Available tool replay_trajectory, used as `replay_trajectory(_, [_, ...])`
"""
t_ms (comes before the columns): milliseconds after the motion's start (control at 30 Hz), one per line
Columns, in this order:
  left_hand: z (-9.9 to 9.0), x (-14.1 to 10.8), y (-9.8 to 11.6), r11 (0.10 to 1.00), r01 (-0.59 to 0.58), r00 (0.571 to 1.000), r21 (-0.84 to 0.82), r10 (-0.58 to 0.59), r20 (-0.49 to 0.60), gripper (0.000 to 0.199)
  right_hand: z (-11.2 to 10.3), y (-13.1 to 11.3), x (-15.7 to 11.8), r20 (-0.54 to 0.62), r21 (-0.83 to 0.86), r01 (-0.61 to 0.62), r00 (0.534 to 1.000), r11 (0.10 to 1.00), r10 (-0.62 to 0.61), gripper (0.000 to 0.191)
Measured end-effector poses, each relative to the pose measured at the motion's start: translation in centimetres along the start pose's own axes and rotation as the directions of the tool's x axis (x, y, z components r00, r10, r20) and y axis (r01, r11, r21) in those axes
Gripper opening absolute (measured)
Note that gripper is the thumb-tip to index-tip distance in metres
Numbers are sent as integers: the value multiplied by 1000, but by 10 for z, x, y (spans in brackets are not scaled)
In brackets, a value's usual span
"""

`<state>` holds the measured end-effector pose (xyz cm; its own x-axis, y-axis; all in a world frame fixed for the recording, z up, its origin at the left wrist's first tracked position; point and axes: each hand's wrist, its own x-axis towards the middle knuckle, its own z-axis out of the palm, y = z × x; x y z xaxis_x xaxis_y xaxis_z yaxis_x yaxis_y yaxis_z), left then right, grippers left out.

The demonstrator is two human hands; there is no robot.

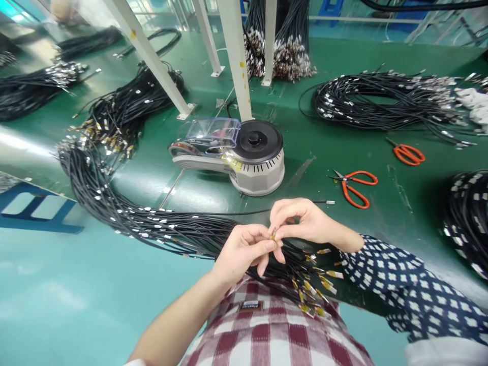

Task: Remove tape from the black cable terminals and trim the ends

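My left hand (244, 250) is closed in a pinch on a small yellowish cable end (273, 235). The fingertips of my right hand (299, 222) meet it there, also pinched, and the fingers partly hide the piece. Under both hands runs a thick bundle of black cables (183, 223) with white labels along it. Yellow-taped cable ends (310, 284) fan out below my right hand, over the table edge by the checked apron (278, 330). One cable's silvery tip (330, 202) sticks out beyond my right wrist.
A round tape dispenser (257, 173) stands ahead on the green table (297, 127). Two orange-handled scissors (358, 185) lie to the right. Coiled cables (381, 101) and another coil (468, 218) are at right, more bundles (129, 107) at left. White posts (236, 56) rise behind the dispenser.
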<state>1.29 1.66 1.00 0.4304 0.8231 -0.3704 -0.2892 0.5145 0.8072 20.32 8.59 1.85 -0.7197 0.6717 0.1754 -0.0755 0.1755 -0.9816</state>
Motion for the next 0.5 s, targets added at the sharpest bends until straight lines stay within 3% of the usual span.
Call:
replay_trajectory(167, [-15, 11, -3, 990, 63, 989, -129, -45, 144, 25, -1, 1, 6, 35, -147, 116, 993, 982, -112, 16])
replay_trajectory(300, [-18, 15, -3, 981, 94, 981, -167, -63, 183, 27, 2, 4, 4, 10, -199, 92, 996, 976, -92, 16])
replay_trajectory(400, [-13, 13, -1, 987, 64, 990, -149, -44, 132, 25, 1, 7, -2, -66, -134, -39, 997, 990, 30, 18])
replay_trajectory(500, [-1, 9, 1, 998, -2, 1000, -55, 2, -1, 24, -1, 4, -11, -189, -59, -171, 969, 984, 157, 21])
